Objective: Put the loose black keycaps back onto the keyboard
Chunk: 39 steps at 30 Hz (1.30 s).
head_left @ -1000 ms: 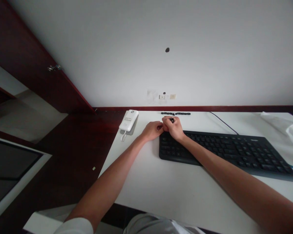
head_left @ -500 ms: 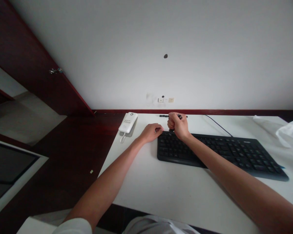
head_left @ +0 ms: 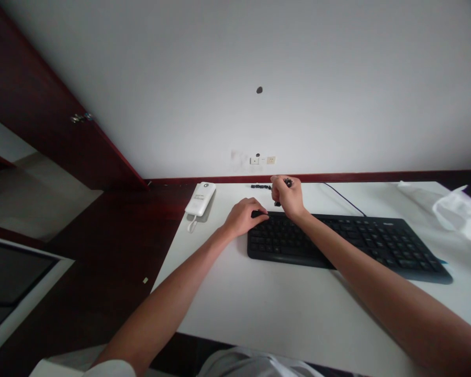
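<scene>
Left hand (head_left: 243,215) rests on far-left corner of black keyboard (head_left: 345,242), fingers curled on edge, steadying it. Right hand (head_left: 287,196) fisted around small dark tool (head_left: 288,182) above top key row. Loose keycaps (head_left: 261,186) lined at far surface (head_left: 259,303) edge, out of the way.

Both forearms are showing bare from elbow to wrist. A white short sleeve (head_left: 102,369) is covering the left upper arm. Nothing is being worn on the fingers.
</scene>
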### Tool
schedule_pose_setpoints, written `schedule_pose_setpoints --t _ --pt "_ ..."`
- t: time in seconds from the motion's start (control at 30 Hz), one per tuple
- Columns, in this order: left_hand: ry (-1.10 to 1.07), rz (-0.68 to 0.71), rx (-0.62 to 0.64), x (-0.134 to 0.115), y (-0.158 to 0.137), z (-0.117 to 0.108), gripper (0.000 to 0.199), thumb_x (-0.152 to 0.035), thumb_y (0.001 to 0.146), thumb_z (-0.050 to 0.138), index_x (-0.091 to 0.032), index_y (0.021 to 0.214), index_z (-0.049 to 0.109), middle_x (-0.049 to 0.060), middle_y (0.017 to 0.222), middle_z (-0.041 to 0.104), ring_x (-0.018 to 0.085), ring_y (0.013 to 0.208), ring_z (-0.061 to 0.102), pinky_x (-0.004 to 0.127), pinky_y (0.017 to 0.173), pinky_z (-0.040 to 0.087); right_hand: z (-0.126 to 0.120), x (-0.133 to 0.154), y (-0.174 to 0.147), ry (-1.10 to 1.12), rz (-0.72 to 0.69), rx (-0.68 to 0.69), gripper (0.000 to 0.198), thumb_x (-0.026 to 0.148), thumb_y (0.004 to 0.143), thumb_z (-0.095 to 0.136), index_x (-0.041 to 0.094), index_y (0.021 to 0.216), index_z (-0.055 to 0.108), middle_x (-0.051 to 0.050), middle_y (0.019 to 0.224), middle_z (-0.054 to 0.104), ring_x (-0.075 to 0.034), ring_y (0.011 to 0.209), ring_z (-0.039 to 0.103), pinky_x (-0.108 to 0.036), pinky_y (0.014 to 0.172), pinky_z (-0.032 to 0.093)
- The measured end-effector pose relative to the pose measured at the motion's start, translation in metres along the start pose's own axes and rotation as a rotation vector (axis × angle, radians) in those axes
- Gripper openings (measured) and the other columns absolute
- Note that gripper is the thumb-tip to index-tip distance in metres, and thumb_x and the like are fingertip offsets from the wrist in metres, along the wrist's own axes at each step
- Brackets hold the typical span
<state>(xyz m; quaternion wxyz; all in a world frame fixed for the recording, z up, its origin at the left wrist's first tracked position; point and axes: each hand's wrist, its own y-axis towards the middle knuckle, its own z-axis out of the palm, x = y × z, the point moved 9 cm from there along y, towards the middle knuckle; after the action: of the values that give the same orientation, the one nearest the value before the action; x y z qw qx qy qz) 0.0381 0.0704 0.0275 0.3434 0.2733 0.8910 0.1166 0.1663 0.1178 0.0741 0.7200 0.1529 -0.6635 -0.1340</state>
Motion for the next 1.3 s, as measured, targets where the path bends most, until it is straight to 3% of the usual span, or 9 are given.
schedule_pose_setpoints --t 0.13,0.23,0.4,0.53,0.67,1.1,1.3 --pt "-0.048 -0.039 -0.017 -0.002 0.001 -0.003 0.011 -0.033 0.092 0.072 -0.024 0.093 0.077 0.003 0.097 0.075 0.021 0.098 0.066 0.036 0.093 0.049 0.000 0.002 0.001 -0.023 0.018 0.010 0.044 0.033 0.089 0.056 0.023 0.050 0.038 0.004 0.044 0.037 -0.009 0.041 0.033 -0.026 0.042 0.026" --pt "-0.139 -0.094 -0.056 0.001 0.003 -0.007 0.012 -0.033 0.093 0.071 -0.023 0.091 0.078 0.003 0.096 0.076 0.021 0.096 0.067 0.035 0.092 0.050 0.002 0.010 0.005 -0.176 0.020 0.097 0.045 0.038 0.092 0.055 0.023 0.052 0.040 0.004 0.045 0.040 -0.011 0.045 0.036 -0.027 0.047 0.030" --pt "-0.303 -0.185 -0.105 0.018 0.003 -0.009 0.019 -0.038 0.093 0.070 -0.021 0.092 0.079 0.005 0.099 0.078 0.020 0.097 0.068 0.031 0.086 0.050 0.006 0.019 0.014 -0.593 -0.085 0.412 0.033 0.045 0.090 0.064 0.019 0.070 0.069 -0.001 0.067 0.066 -0.015 0.065 0.054 -0.029 0.063 0.038" --pt "-0.380 -0.231 -0.114 0.035 0.003 -0.005 0.025 -0.042 0.093 0.069 -0.019 0.095 0.079 0.006 0.101 0.079 0.020 0.096 0.070 0.031 0.085 0.050 0.003 -0.001 0.013 -0.685 0.023 0.669 0.024 0.043 0.083 0.072 0.021 0.087 0.081 -0.002 0.084 0.077 -0.018 0.077 0.064 -0.029 0.070 0.043" --pt "-0.397 -0.239 -0.117 0.042 0.002 -0.003 0.027 -0.042 0.092 0.069 -0.018 0.095 0.079 0.007 0.099 0.078 0.020 0.094 0.070 0.030 0.083 0.050 0.009 -0.009 0.005 -0.693 0.047 0.813 0.026 0.045 0.081 0.074 0.022 0.093 0.082 -0.002 0.087 0.079 -0.019 0.080 0.067 -0.029 0.071 0.045" --pt "-0.358 -0.216 -0.100 0.036 0.001 -0.004 0.027 -0.044 0.092 0.069 -0.019 0.096 0.079 0.007 0.100 0.078 0.019 0.092 0.068 0.030 0.082 0.050 0.017 -0.015 -0.003 -0.786 0.022 0.882 0.018 0.034 0.078 0.075 0.022 0.091 0.080 -0.002 0.088 0.078 -0.019 0.080 0.067 -0.028 0.071 0.043" --pt "-0.262 -0.209 -0.013 0.036 0.001 -0.003 0.019 -0.037 0.087 0.074 -0.021 0.097 0.079 0.005 0.100 0.076 0.018 0.091 0.068 0.031 0.087 0.052 0.005 -0.026 0.000 -1.025 0.036 0.908 0.026 0.025 0.083 0.068 0.022 0.106 0.081 -0.004 0.089 0.079 -0.021 0.078 0.069 -0.028 0.068 0.044"
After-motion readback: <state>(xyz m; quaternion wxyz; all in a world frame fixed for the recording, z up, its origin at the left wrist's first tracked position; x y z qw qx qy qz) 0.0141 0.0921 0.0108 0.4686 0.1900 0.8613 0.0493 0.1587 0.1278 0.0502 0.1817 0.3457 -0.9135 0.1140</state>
